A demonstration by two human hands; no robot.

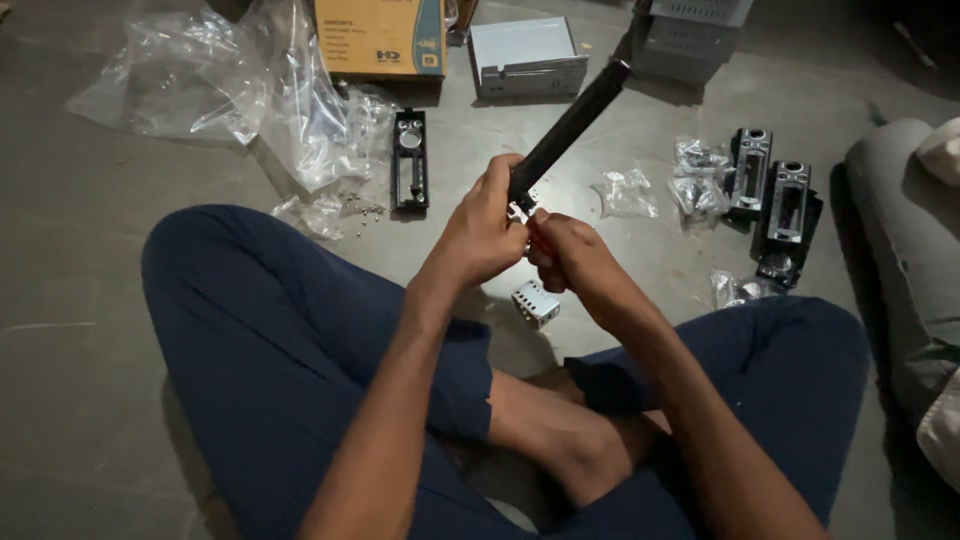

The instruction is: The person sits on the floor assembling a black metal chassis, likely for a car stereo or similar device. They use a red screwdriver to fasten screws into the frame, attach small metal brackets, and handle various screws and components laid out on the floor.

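Observation:
My left hand [482, 228] grips the lower end of a long black faceplate panel [570, 128] that slants up and to the right over the floor. My right hand [565, 256] is closed just below it, pressed against the panel's end; a red-tipped tool seems to sit in its fingers, mostly hidden. A small metal bracket [535, 303] lies on the floor under my hands, between my crossed legs in dark blue trousers.
Another black faceplate [410, 158] lies flat at the left beside loose screws [362, 209] and crumpled clear plastic bags [250, 80]. A cardboard box [380, 38], a metal chassis [527, 58] and a grey crate [690, 38] stand at the back. Two faceplates [770, 190] and small bags lie at the right.

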